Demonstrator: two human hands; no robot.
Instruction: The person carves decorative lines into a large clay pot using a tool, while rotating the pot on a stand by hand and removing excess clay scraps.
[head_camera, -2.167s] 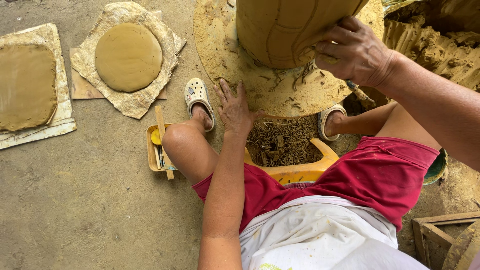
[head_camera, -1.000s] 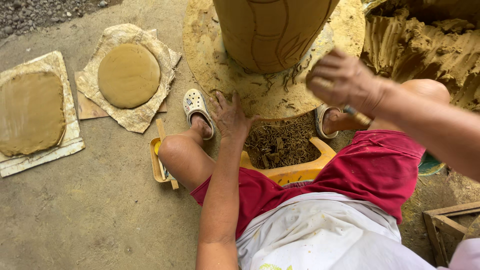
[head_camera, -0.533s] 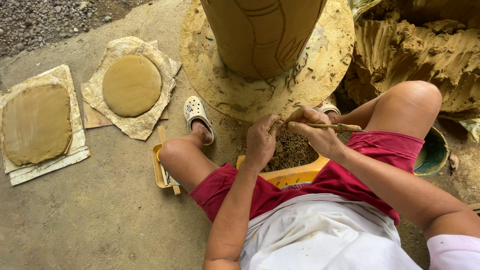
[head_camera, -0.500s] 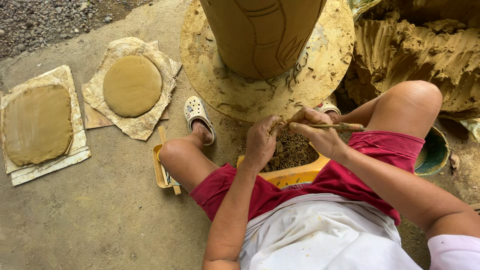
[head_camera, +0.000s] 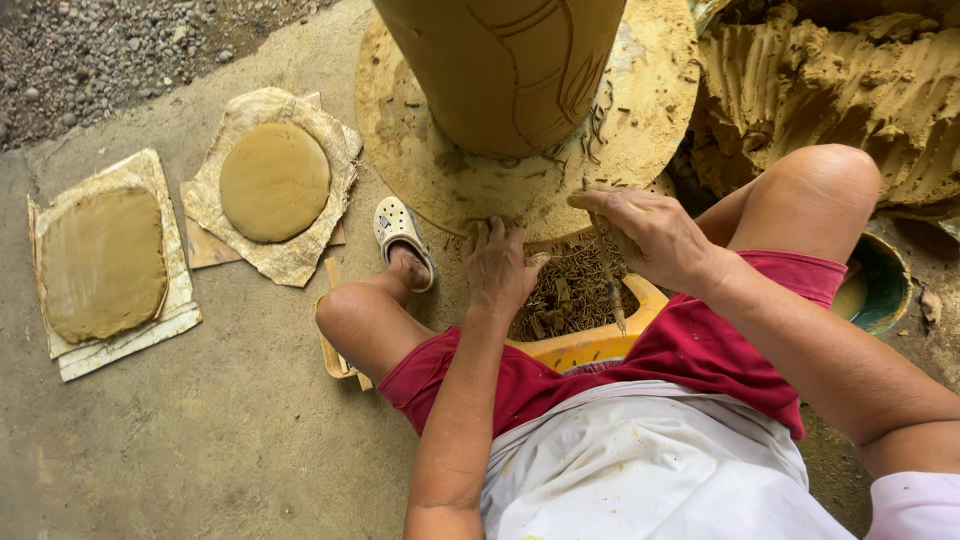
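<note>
Fingers (head_camera: 612, 205) of the right hand (head_camera: 650, 235) are pinched shut around a thin carving tool (head_camera: 608, 275), whose slim shaft hangs down from the grip toward the yellow basin (head_camera: 600, 345). The tip end sits over the heap of clay trimmings (head_camera: 565, 290) that fills the basin. The left hand (head_camera: 500, 270) lies just beside the right one, palm down, its fingers (head_camera: 490, 232) spread loosely and resting against the near edge of the round turntable (head_camera: 655, 110); it grips nothing.

On the turntable stands a tall clay vessel (head_camera: 505, 70), tan in colour, with curved lines cut into its wall. Curls of trimmed clay are scattered about its foot on the turntable. The basin sits right below the turntable's near edge, between the person's knees.

The person wears red shorts (head_camera: 700, 350) and a pale apron (head_camera: 640, 470) flecked with marks. Left of the basin, a foot in a white perforated clog (head_camera: 400, 235) is planted against the turntable's rim.

Further left of the turntable, on the concrete floor (head_camera: 200, 440), a round clay slab (head_camera: 275, 182) lies on a ragged sheet, and beyond it a squarer clay slab (head_camera: 103, 262) lies on another sheet. To the right of the turntable rises a mass of raw clay (head_camera: 830, 90) with ridged gouges, and below it, beside the person's right knee, sits a green bowl (head_camera: 885, 285) holding pale liquid.
</note>
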